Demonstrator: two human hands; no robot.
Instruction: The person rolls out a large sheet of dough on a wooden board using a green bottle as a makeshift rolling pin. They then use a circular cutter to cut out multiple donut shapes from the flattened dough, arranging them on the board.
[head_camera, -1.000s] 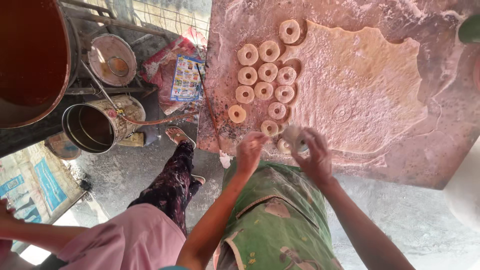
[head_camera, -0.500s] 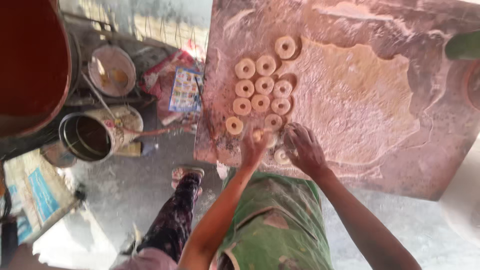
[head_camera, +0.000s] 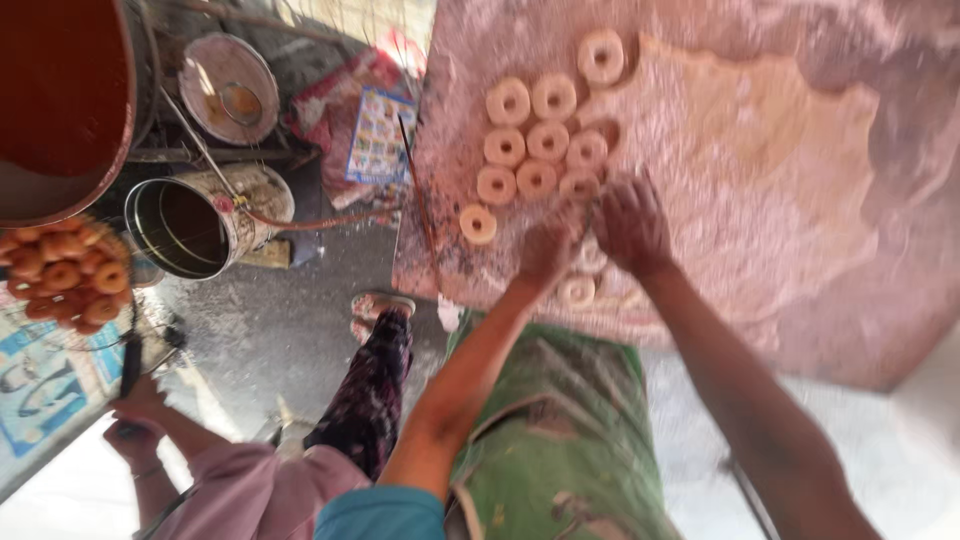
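My left hand (head_camera: 545, 250) and my right hand (head_camera: 630, 225) rest side by side on a floured table (head_camera: 900, 300). They sit at the near end of a cluster of several raw dough rings (head_camera: 547, 140). The right hand lies palm down with fingers spread, its fingertips by the nearest ring (head_camera: 580, 185). Blur hides what the curled left hand has under it. Two more rings (head_camera: 578, 290) lie just below the hands. A rolled dough sheet (head_camera: 760, 170) with cut holes spreads to the right.
On the left, another person in pink (head_camera: 240, 490) holds a wire skimmer of fried rings (head_camera: 65, 272) beside a big pan of dark oil (head_camera: 60, 90). A metal tin (head_camera: 190, 225), a bowl with a ladle (head_camera: 228, 90) and a sandalled foot (head_camera: 378, 305) are on the floor.
Both hands moved up the table from its near edge to the lowest rings. The skimmer of fried rings has come into view at the left.
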